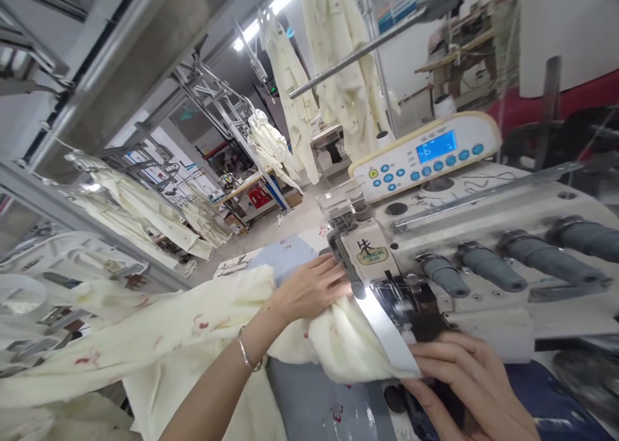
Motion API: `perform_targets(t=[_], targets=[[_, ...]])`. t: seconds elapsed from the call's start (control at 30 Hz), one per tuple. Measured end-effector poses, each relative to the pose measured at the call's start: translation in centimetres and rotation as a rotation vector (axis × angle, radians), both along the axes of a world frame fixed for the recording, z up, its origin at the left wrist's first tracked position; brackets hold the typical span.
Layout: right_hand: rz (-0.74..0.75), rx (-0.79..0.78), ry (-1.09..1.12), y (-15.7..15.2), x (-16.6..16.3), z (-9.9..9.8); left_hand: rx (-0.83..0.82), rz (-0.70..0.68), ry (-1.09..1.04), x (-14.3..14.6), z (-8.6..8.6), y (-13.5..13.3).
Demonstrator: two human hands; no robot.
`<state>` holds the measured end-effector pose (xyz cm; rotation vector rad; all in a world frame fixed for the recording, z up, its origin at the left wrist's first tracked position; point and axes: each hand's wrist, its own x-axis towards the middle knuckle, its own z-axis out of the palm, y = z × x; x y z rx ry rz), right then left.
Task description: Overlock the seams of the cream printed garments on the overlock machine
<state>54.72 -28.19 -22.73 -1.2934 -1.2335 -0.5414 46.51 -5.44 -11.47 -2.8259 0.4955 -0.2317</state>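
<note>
- Left hand (309,289): fingers lay close together over a bunched fold of cream printed fabric (333,338), and the hand appeared to hold the fold down. A silver bangle (245,357) sat on the wrist.
- Right hand (464,383): fingers rested on the fabric's edge, slightly spread. Whether they pinched it could not be determined.
- Fabric position: bunched between the hands, then trailing well beyond the left hand across a grey table (324,409).
- Step, as judged: the fabric edge was being guided toward the needle area of a JACK overlock machine (372,254), just ahead of both hands. The next move called for keeping the fold flat and steady.
- Further out: a machine control panel (425,151) lay beyond the right hand, and hanging garments (290,86) beyond the left.
</note>
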Motion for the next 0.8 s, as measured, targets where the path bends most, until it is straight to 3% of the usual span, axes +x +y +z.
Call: perform_targets(t=[0.17,0.33,0.47,0.53,0.6,0.7,0.8], targets=[[-0.027,-0.003,-0.07,0.0,0.0,-0.3,-0.239,-0.031,0.121,-1.8,2.6,-3.2],[-0.017,-0.04,-0.039,-0.5,0.1,0.3,-0.05,0.218,0.242,-2.9,5.6,-6.7],[0.084,-0.166,-0.091,-0.7,0.6,2.5,-0.142,-0.025,0.434,-4.2,7.2,-10.8],[0.165,-0.216,-0.091,-0.9,0.6,3.5,-0.133,-0.121,0.454,-4.8,7.2,-12.3],[0.214,-0.248,-0.061,-1.3,0.0,3.9,-0.129,-0.076,0.329,-5.1,6.7,-12.7],[0.2,-0.258,-0.012,-2.5,-1.7,3.0,-0.232,0.01,0.117,-4.4,5.2,-11.6],[0.126,-0.184,0.039,-3.4,-3.0,1.4,-0.349,-0.045,0.105,-3.3,3.4,-10.0]])
